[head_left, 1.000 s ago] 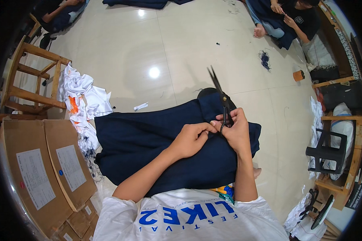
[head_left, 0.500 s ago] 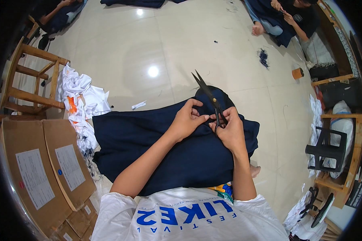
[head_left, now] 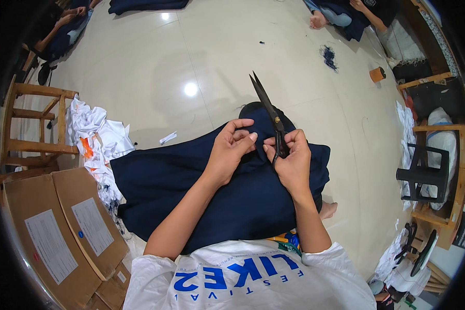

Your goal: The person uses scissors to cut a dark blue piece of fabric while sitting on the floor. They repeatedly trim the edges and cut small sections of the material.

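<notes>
One pair of scissors (head_left: 275,118) over dark cloth (head_left: 253,199)

We look down on a person in a white shirt (head_left: 263,292); the cloth covers the lap, wide and with several soft folds. Above it, the right hand (head_left: 294,163) grasps the scissors by their handles. The blades point away from the body and a little to the left, and they are almost together, with only a thin gap at the tips. The left hand (head_left: 229,155) is near the scissors but apart from them, also over the cloth, with its fingers half curled. Our view is poor at this point: whether its fingertips pinch something, we cannot tell.

On the left we find a white pile (head_left: 93,124) with an orange patch, a wooden stool (head_left: 41,147) and, closer to the body, two boxes (head_left: 70,188) with paper sheets on them. On the right stands a black stool (head_left: 423,175). Farther away, on the pale floor (head_left: 150,67), we notice an orange pot (head_left: 377,74) and a dark tuft (head_left: 328,58). Two co-workers (head_left: 46,40) are partly visible at the upper corners.
</notes>
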`<action>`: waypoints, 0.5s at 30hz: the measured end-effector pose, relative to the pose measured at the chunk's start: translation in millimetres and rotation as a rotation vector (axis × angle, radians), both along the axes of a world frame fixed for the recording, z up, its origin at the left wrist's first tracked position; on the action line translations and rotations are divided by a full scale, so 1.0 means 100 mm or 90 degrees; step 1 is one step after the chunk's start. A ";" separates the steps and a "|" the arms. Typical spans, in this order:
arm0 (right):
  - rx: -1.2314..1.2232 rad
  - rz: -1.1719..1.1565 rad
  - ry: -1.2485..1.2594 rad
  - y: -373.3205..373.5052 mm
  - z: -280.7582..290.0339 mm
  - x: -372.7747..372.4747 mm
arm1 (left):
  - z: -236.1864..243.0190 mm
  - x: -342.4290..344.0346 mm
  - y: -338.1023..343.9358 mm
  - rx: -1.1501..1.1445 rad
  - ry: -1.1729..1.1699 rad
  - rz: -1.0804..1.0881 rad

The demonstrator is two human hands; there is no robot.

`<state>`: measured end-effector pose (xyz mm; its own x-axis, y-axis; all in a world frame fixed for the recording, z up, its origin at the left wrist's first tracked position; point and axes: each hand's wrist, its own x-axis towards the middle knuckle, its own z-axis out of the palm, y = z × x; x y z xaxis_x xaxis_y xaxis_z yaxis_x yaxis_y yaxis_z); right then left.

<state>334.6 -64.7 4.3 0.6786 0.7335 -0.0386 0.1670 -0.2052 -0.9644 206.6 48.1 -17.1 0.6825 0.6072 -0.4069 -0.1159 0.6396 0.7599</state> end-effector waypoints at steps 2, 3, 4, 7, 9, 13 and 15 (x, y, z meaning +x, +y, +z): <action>0.002 -0.014 -0.013 0.00 -0.02 0.00 | -0.02 -0.02 -0.04 0.052 0.004 0.007; 0.002 -0.020 -0.019 0.00 -0.02 0.00 | -0.02 -0.02 -0.05 0.061 0.000 0.010; 0.001 -0.024 -0.025 0.01 -0.01 0.00 | -0.02 -0.03 -0.06 0.069 -0.004 0.014; 0.020 -0.030 -0.027 0.01 0.00 -0.01 | 0.00 -0.03 -0.09 0.095 -0.016 0.034; 0.002 -0.028 -0.059 0.01 0.04 -0.03 | 0.02 -0.02 -0.12 0.114 -0.027 0.051; 0.004 -0.044 -0.105 0.04 0.07 -0.09 | 0.05 -0.01 -0.21 0.184 -0.012 0.069; 0.006 -0.053 -0.138 0.04 0.07 -0.11 | 0.04 -0.01 -0.24 0.249 0.024 0.057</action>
